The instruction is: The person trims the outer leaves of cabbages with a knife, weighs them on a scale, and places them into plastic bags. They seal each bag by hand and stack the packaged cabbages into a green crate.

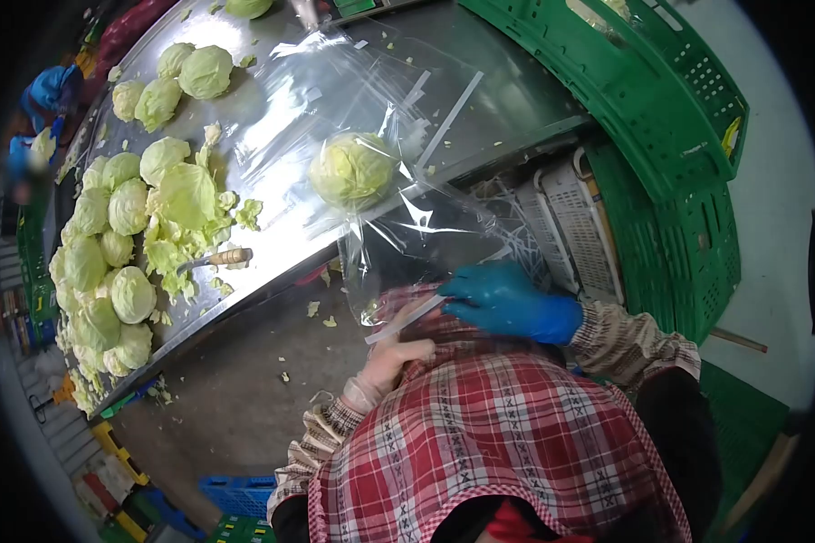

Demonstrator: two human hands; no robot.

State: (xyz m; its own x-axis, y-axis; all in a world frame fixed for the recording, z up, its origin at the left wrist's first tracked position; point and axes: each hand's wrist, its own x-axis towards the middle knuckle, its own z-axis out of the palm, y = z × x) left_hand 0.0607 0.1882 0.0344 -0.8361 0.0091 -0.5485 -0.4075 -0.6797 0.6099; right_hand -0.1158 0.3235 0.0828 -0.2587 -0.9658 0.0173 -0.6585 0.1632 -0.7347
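Observation:
A trimmed lettuce head (351,171) lies on the metal table under or inside a clear plastic bag (394,240), whose near end hangs over the table edge. Close to my body, my left hand (391,360), in a thin pale glove, is closed at the bag's near edge beside a white strip (407,317). My right hand (512,301), in a blue glove, grips that same edge from the right, fingers pointing left. Parts of my left fingers are covered by the film. A wooden-handled knife (231,257) rests by loose leaves, its blade partly covered.
Several lettuce heads (129,206) are piled on the left of the metal table (285,213). Green crates (607,90) stand at the right, with white baskets (575,231) below. Leaf scraps dot the floor (244,362). A person in blue (50,90) is at the far left.

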